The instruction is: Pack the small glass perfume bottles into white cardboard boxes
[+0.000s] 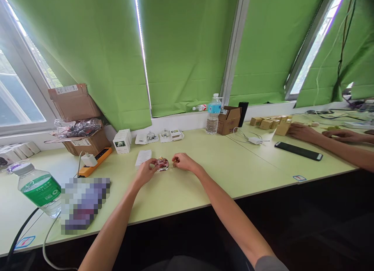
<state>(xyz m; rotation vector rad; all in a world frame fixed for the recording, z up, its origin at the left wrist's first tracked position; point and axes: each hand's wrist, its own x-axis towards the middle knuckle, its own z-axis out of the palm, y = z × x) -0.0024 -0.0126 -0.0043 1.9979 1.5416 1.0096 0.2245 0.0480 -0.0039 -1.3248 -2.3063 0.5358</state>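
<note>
On the pale table, a small round clear-glass bottle (pixel 163 164) with dark reddish contents and a gold-coloured neck stands between my hands. The fingers of my left hand (pixel 146 172) grip its left side. Just to the right, my right hand (pixel 184 162) is closed in a pinch on a small gold-coloured piece (pixel 175 160), apart from the bottle; its exact kind is too small to make out. Behind my left hand lies a flat white box (pixel 143 158). Farther back are two opened white packs, each with a clear glass bottle (pixel 151 136) in or beside it.
White boxes (pixel 122 141), cartons (pixel 83 140) and an orange power strip (pixel 95 162) stand left. A water bottle (pixel 43 191) and blurred item (pixel 84 205) are nearer. Right are a large bottle (pixel 213 115), carton (pixel 228 121), phone (pixel 298 151) and another person's hands (pixel 302 131) among small boxes.
</note>
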